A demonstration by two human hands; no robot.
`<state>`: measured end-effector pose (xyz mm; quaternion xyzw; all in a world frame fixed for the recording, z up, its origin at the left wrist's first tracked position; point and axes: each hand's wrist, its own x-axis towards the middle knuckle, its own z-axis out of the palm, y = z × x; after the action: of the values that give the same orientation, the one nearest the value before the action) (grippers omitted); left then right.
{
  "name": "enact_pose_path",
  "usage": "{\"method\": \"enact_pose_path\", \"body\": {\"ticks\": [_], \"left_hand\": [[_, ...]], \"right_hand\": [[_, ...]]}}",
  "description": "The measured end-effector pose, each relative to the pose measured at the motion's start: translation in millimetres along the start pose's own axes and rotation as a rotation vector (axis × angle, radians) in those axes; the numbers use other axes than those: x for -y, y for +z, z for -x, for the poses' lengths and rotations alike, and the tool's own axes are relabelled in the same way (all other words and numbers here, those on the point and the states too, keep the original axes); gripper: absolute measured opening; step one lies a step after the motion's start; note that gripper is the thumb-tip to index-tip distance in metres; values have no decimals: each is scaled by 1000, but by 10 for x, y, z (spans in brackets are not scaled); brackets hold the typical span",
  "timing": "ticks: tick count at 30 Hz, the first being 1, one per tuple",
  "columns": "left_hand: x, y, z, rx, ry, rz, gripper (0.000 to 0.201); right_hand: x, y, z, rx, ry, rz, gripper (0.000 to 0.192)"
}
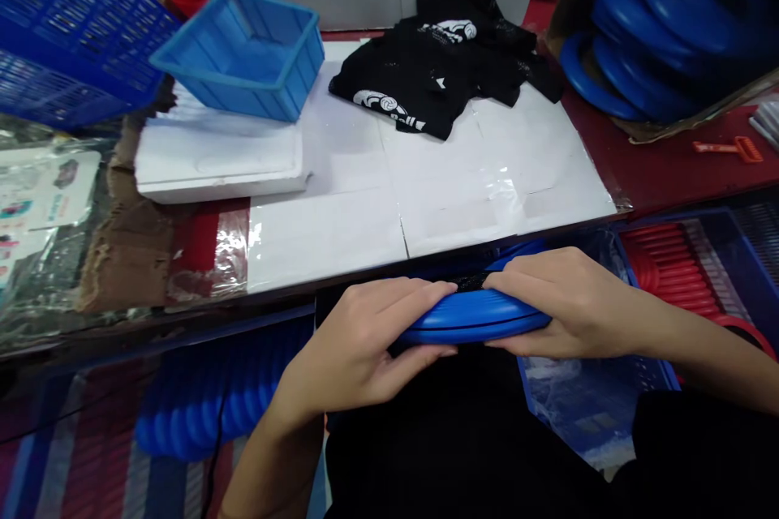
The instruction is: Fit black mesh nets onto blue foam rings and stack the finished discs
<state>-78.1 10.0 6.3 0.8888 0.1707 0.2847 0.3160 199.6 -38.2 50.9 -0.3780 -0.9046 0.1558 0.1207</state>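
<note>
Both hands grip one blue plastic ring (471,316) held edge-on just below the table's front edge, over my lap. My left hand (359,345) clamps its left end, thumb underneath and fingers on top. My right hand (563,304) covers its right end. Between the fingertips of both hands a bit of black mesh fabric (470,282) shows on top of the ring. A pile of black mesh covers (438,73) with white print lies on the white table top (365,211) farther back.
A blue tray (243,53) rests on a white foam slab (213,158) at the back left, beside a blue basket (66,24). A cardboard box of blue rings (657,16) stands at the back right. Red rings (669,259) fill a crate at my right; blue rings (207,397) lie at lower left.
</note>
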Motion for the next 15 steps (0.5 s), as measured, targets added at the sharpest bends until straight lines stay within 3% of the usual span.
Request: {"method": "enact_pose_path", "body": {"ticks": [15], "left_hand": [[22, 47, 35, -94, 53, -65, 35]], "right_hand": [[-24, -18, -44, -18, -53, 88, 37]]}}
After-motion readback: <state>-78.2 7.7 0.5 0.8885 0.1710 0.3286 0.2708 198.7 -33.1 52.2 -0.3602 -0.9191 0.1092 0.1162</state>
